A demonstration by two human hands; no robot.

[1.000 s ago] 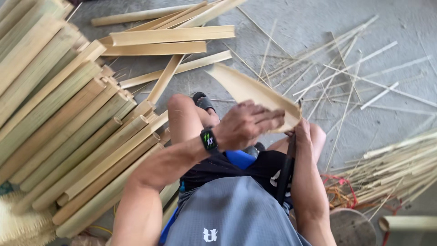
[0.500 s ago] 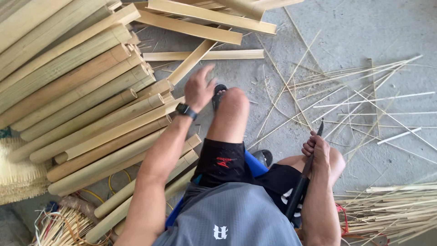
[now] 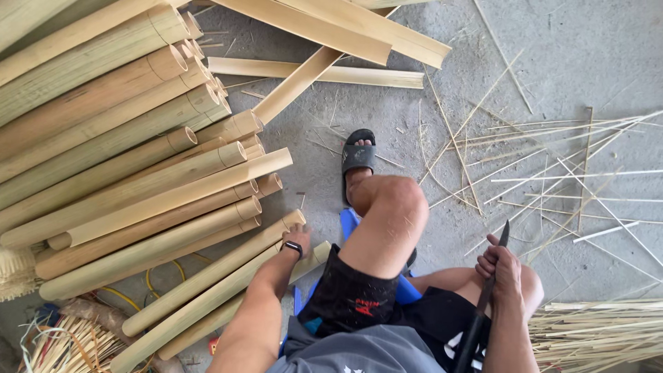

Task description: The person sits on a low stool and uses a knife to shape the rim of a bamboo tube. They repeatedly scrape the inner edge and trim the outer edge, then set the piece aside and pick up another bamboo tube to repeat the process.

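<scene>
A split bamboo piece [image 3: 207, 280] lies on the floor [image 3: 552, 62] at the pile's [image 3: 103, 138] near edge; the left hand [image 3: 297, 235] grips its end. The right hand [image 3: 501, 266], fist closed, holds a dark knife [image 3: 487, 297] over the knee. Thin strips [image 3: 552, 173] lie scattered to the right.

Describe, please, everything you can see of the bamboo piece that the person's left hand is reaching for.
The bamboo piece is a long, pale yellow-tan split length with a cut end. It lies flat on the grey concrete floor, slanting from lower left up to its end by the left hand, whose fingers rest on that end. Similar lengths lie alongside it, at the edge of the big pile.
</scene>
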